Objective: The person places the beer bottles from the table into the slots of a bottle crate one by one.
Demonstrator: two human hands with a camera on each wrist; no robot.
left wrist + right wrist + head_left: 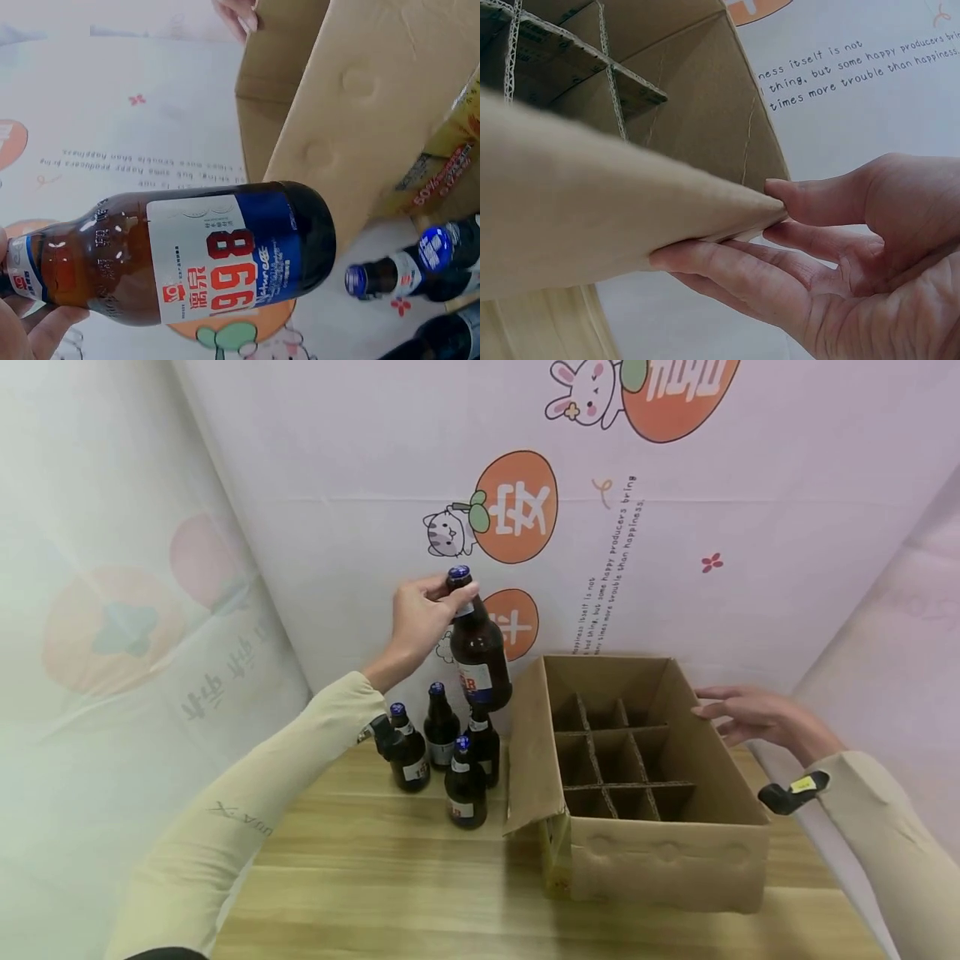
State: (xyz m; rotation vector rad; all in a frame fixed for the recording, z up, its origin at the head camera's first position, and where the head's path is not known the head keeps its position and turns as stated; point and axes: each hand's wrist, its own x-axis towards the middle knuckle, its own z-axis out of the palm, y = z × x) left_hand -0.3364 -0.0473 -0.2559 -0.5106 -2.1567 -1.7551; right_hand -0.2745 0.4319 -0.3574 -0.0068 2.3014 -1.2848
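While the left hand (pixel 422 620) held a brown bottle (pixel 480 647) raised above the worktop (pixel 360 885), its thumb and fingers pinching the neck, four standing bottles (pixel 465 797) were noted below. The right hand (pixel 768 718) pinched the right edge of an open carton (pixel 667 864), whose cardboard dividers (pixel 592 756) formed compartments.
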